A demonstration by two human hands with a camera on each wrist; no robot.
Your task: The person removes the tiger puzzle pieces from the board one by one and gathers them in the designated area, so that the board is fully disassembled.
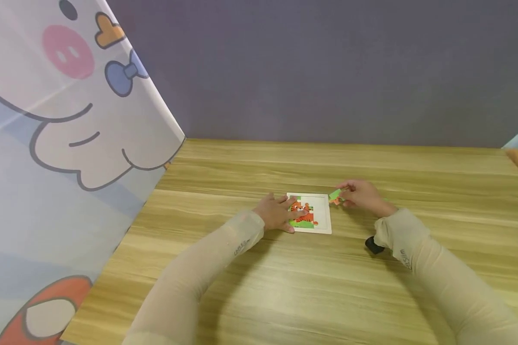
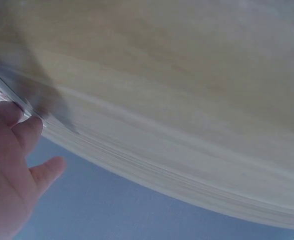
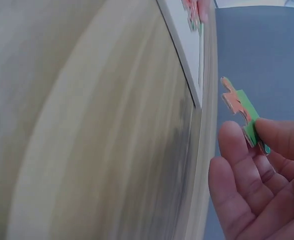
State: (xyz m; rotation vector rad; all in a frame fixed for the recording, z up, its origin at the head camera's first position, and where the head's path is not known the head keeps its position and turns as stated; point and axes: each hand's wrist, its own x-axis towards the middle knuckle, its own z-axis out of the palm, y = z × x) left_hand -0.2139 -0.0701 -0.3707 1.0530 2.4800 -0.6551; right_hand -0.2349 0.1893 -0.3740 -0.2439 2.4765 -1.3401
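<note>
A white square puzzle tray (image 1: 323,225) lies on the wooden table, its left part filled with joined puzzle pieces (image 1: 303,219) that show an orange tiger on green. My left hand (image 1: 276,212) rests with spread fingers over the tray's left edge and the joined pieces, covering some of them. Just beyond the tray's right edge, my right hand (image 1: 362,197) pinches a green and orange puzzle piece (image 3: 247,112) between thumb and fingers. In the right wrist view that piece is held above the table, apart from the tray (image 3: 195,87).
The wooden table (image 1: 285,297) runs back to a dark grey wall (image 1: 319,72). A cartoon-printed cloth (image 1: 90,143) hangs along the left side. A small black object (image 1: 374,245) sits at the right wrist, by the sleeve cuff.
</note>
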